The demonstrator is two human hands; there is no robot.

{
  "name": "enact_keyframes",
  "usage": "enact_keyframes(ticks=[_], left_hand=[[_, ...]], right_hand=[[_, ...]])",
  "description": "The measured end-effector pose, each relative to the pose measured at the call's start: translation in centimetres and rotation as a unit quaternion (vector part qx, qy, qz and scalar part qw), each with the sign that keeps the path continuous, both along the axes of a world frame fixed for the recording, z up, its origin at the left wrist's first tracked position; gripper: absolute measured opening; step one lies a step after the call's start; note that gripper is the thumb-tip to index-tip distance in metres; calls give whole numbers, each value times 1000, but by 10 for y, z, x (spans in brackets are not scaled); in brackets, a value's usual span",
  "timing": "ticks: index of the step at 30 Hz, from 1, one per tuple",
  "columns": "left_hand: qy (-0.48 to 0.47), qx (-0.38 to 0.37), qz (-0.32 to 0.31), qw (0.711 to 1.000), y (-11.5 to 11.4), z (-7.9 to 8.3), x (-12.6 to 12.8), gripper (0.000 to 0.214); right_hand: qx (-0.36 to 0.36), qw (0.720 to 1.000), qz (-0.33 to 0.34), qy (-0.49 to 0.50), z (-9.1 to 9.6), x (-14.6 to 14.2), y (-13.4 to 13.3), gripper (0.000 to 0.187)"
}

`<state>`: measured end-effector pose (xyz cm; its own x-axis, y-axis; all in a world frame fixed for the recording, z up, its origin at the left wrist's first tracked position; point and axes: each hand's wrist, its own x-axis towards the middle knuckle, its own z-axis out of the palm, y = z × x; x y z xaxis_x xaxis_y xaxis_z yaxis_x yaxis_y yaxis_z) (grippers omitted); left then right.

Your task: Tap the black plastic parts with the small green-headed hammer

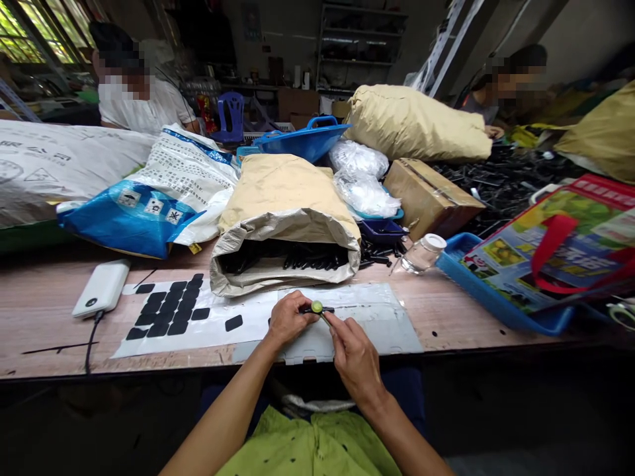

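A small, slim black piece (328, 309) sits at the centre of the clock, just above the near part of a pale grey flat board (381, 327), with a small round yellow-green disc (316, 307) over it; whether the disc is fixed to it I cannot tell. The left hand (290, 318), at 9 o'clock, is nearly closed, pinching the black piece between thumb and fingertips, its forearm slanting up from 7 o'clock. The right hand (356, 357), at 4 o'clock, is curled around a thin stick-like tool (325, 319), index finger stretched along it, its tip pointing to the disc; that forearm rises from 5 o'clock. At 9 o'clock, rows of rounded black square patches (169, 307) lie on a white sheet (213, 334), and beyond them a white rectangular device (102, 289) with a black cable (92, 344). At 11 o'clock an open tan paper sack (290, 188) shows black parts (317, 256) inside. A clear lidded jar (421, 256) stands at 2 o'clock, a blue plastic tray (496, 301) at 3 o'clock
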<state>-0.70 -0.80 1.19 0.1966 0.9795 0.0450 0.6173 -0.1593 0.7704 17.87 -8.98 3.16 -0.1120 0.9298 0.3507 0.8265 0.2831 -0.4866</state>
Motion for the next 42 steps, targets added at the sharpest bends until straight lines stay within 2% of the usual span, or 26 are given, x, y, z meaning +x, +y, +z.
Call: enact_keyframes(ticks=[12,17,21,24,29,33,36,39,42], left_hand=[[0,9,2,1000,1,-2,0,13],[14,8,5,1000,0,-1,0,13],[14,12,7,1000,0,0,1,12],[12,16,8,1000,0,1,1,11],[19,18,1,1000,-2,-1,0,12],[29,27,-11,999,1,-3,-2,14],[31,45,-28,998,0,1,-3,14],[-3,57,-57,997,-19,15,-1,18],[-90,24,-141,986,-63,29,9,22]], right_hand=[[3,998,-47,32,3,15,1,41],[7,990,-141,4,6,54,22,40],[-16,969,-226,-99,-5,92,47,33],[-34,959,-248,-133,-13,106,62,30],[-38,951,-268,-147,-17,100,77,31],[-19,941,-284,-181,-19,91,81,33],[-20,941,-279,-192,-19,89,82,33],[-30,942,-274,-192,-19,90,81,33],[-36,940,-279,-193,-19,90,81,34]])
